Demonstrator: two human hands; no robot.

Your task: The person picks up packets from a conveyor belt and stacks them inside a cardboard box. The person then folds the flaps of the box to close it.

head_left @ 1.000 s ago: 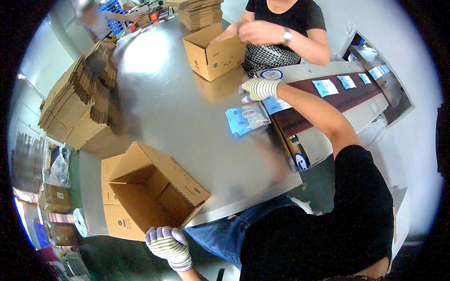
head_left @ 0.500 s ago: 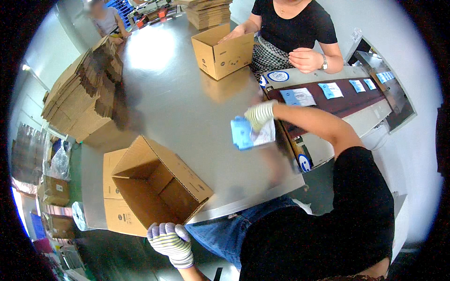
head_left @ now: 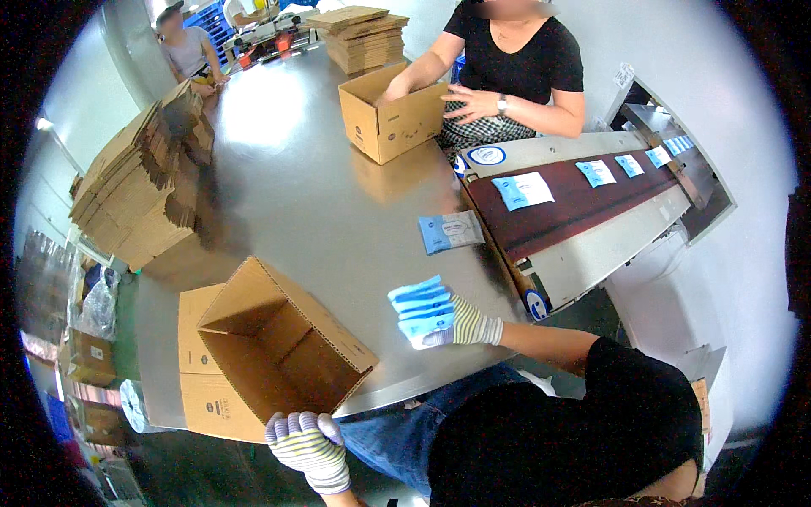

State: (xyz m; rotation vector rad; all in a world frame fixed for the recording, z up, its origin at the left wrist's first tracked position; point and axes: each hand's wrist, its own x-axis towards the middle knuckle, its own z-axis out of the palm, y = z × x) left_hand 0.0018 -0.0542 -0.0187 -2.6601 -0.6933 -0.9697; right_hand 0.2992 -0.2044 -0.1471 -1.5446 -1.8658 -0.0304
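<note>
My left hand (head_left: 308,450), in a striped glove, has its fingers curled over the near edge of an open cardboard box (head_left: 291,338). The box leans with its mouth toward me, and its visible inside holds nothing. In my right hand (head_left: 475,324), also gloved, is a stack of several blue-and-white soft packets (head_left: 422,306), held above the table's near edge to the right of the box. A single flat packet (head_left: 450,232) lies on the metal table (head_left: 296,194) beside the conveyor.
A conveyor (head_left: 583,198) on the right carries more packets. Across the table, a co-worker (head_left: 515,68) has hands at another open box (head_left: 393,118). Flattened cartons are stacked at left (head_left: 139,182) and at the back (head_left: 363,38). Another person (head_left: 187,51) stands far left.
My right hand has come nearer to me from the conveyor's side, carrying the packet stack. One packet now lies where it was. The co-worker's second hand has reached the far box.
</note>
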